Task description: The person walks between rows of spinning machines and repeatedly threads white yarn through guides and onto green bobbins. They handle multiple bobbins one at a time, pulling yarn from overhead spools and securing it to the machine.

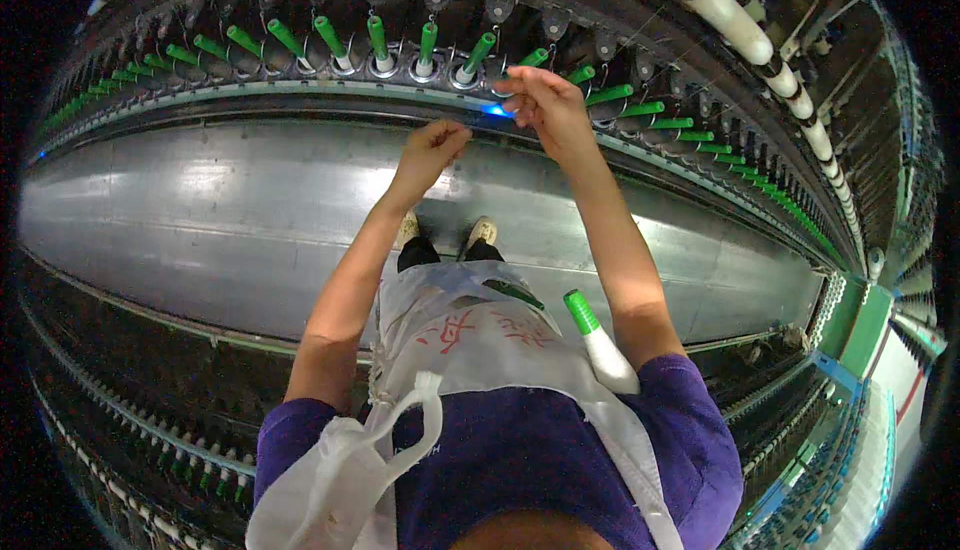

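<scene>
My left hand [432,153] hovers in front of the spinning frame's rail, its thumb and fingers pressed together in a pinch. Whatever sits between those fingertips is too small to make out. Higher and to the right, my right hand [548,115] has bent fingers standing apart, with nothing visible in them. Its fingertips are close to a green bobbin [536,57] in the row. Just left of it, another green bobbin [481,54] stands on its spindle with white yarn at its base. A blue light [494,110] glows on the rail beside my right fingers.
Green bobbins curve away along the frame on both sides. White roving rolls [733,22] hang at the upper right. A green-topped bobbin of white yarn [600,343] rests against my pale apron [470,335]. Behind me runs another bobbin row [205,465]. The floor [250,200] is grey metal.
</scene>
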`<state>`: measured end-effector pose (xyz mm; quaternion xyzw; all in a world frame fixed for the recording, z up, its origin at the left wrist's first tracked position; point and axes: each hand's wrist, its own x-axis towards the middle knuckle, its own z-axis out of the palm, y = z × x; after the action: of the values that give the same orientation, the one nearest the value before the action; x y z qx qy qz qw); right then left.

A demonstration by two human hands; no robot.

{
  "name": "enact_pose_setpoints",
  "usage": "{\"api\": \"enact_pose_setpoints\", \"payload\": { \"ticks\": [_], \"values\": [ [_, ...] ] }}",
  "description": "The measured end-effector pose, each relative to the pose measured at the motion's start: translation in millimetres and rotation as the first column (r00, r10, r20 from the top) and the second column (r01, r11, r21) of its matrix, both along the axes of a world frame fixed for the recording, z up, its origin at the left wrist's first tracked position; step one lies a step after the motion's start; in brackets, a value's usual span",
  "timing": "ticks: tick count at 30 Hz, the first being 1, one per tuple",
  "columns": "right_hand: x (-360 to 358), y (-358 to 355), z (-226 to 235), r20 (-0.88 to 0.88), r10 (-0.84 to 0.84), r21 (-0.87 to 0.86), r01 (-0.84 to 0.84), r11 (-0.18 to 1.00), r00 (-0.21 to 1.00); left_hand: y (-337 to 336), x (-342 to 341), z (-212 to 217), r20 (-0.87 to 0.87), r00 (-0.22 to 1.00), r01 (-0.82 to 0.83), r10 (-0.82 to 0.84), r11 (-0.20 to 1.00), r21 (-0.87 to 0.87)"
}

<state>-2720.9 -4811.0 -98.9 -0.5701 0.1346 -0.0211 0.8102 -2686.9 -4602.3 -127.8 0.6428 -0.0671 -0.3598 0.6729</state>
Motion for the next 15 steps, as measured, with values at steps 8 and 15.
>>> {"api": "enact_pose_setpoints", "payload": {
  "ticks": [8, 15],
  "values": [
    [53.5, 0.0, 244.9, 0.336, -0.016, -0.698, 0.238, -0.676, 0.942, -7.8, -29.1, -6.6, -0.016, 0.997, -0.076, 0.074, 0.986, -0.146],
    [129.0, -26.4, 270.4, -0.053, -0.253, -0.590, -0.235, -0.773, 0.966, -24.1, -52.6, 0.6, 0.035, 0.981, -0.175, 0.189, 0.954, -0.242]
  ]
}}
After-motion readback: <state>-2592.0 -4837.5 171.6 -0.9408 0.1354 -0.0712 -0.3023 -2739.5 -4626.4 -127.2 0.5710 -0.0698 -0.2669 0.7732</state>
